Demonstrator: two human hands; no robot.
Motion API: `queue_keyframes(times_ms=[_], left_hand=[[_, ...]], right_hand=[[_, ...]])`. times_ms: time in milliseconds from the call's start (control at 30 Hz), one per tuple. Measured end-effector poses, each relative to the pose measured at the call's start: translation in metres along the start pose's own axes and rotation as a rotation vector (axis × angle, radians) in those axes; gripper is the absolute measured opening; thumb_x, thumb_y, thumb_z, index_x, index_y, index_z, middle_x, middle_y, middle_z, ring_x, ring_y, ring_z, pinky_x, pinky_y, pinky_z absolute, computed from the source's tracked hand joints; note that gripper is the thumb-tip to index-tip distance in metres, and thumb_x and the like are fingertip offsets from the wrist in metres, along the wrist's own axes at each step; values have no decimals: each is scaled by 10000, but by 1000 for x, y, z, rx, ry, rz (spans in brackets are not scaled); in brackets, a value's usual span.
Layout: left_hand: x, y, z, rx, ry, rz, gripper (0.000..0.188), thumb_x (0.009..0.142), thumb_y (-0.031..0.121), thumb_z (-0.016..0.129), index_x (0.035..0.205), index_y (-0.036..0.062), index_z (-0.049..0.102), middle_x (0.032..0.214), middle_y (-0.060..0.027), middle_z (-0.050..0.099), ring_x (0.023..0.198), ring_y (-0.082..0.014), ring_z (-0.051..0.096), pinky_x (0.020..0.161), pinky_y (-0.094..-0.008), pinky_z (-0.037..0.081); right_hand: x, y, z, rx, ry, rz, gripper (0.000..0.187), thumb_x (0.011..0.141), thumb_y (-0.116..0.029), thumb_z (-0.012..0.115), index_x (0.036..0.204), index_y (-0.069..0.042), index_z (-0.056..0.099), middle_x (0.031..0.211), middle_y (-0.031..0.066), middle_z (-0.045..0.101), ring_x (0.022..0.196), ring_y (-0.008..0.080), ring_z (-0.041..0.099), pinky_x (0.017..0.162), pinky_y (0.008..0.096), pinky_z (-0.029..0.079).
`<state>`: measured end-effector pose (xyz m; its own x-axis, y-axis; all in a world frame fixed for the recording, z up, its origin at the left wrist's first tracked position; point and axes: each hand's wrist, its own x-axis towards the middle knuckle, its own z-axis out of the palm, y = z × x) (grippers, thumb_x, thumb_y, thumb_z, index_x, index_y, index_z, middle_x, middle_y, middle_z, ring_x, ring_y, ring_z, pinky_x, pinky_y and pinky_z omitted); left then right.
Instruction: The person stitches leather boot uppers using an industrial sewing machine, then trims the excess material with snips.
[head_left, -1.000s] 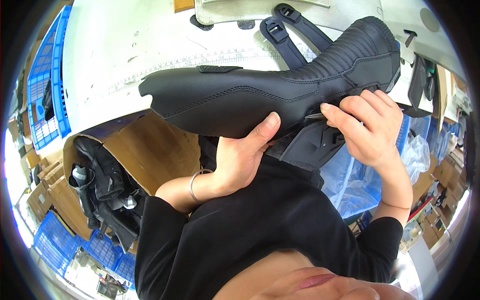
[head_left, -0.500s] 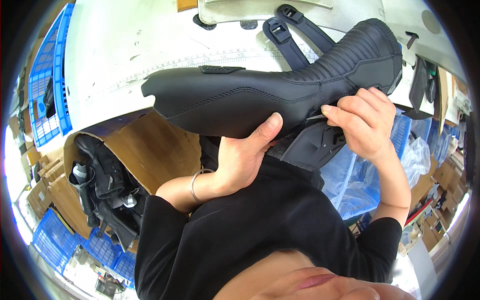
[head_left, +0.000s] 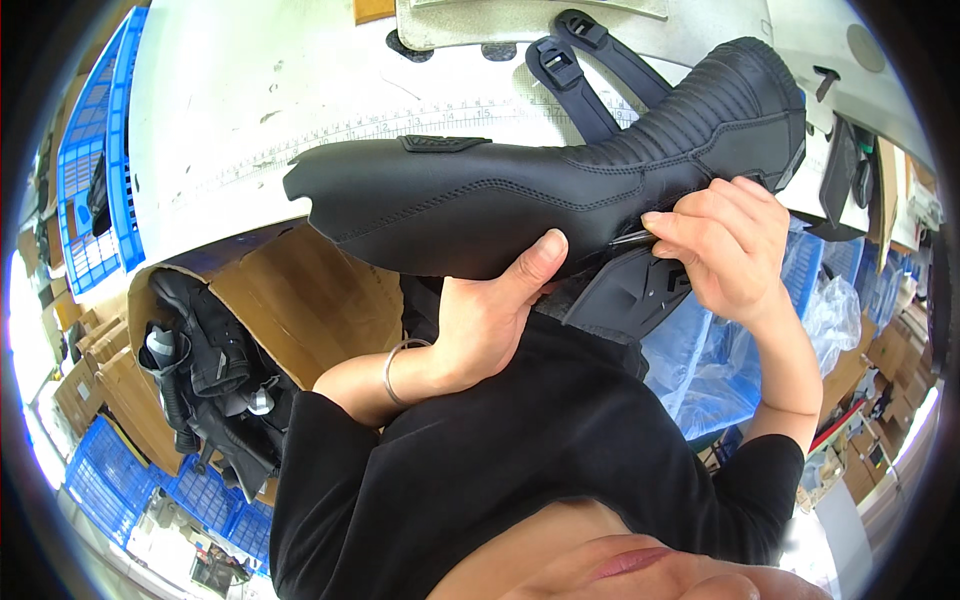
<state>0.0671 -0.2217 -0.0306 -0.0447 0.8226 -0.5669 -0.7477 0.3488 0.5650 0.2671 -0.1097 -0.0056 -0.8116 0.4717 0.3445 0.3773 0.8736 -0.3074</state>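
A tall black boot upper [head_left: 450, 200], with stitched seams and a ribbed section, lies across the front of the white table. My left hand [head_left: 490, 310] grips its near edge, thumb on top and fingers hidden underneath. My right hand [head_left: 730, 240] pinches slim metal tweezers [head_left: 632, 238], as far as their shape shows, with the points touching the boot by a seam near the ankle. Below that spot hangs a black moulded panel [head_left: 630, 290]. Two black buckle straps [head_left: 575, 85] extend from the boot's far side.
An open cardboard box [head_left: 310, 300] with black boot parts [head_left: 215, 370] stands at the left, by the table edge. Blue crates [head_left: 100, 150] are farther left. Clear plastic [head_left: 700, 370] covers blue material at my right. A pale machine bed [head_left: 530, 25] borders the table's far side.
The tweezers have turned slightly and their points show more plainly at the seam. My right hand has shifted a little; the boot and my left hand stay nearly still.
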Motion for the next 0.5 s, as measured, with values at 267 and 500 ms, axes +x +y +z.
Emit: queue_keyframes(times_ms=[267,500], left_hand=[[10,2,0,-20,-65,26,316,981,85,527,1291,41,487,1236,-86,565,1148,-223,564,981,-419,491],[6,-2,-3,32,-55,-6,342,969,101,566,1294,38,484,1237,-82,562,1144,-217,562,992,-420,483]], right_hand=[[4,-4,5,446,100,-214,263,669,-258,772,901,-150,713,702,-26,623,528,143,528,483,292,326],[0,-5,-12,161,152,261,305,700,-178,768,966,-47,697,717,44,628,573,212,584,509,293,431]])
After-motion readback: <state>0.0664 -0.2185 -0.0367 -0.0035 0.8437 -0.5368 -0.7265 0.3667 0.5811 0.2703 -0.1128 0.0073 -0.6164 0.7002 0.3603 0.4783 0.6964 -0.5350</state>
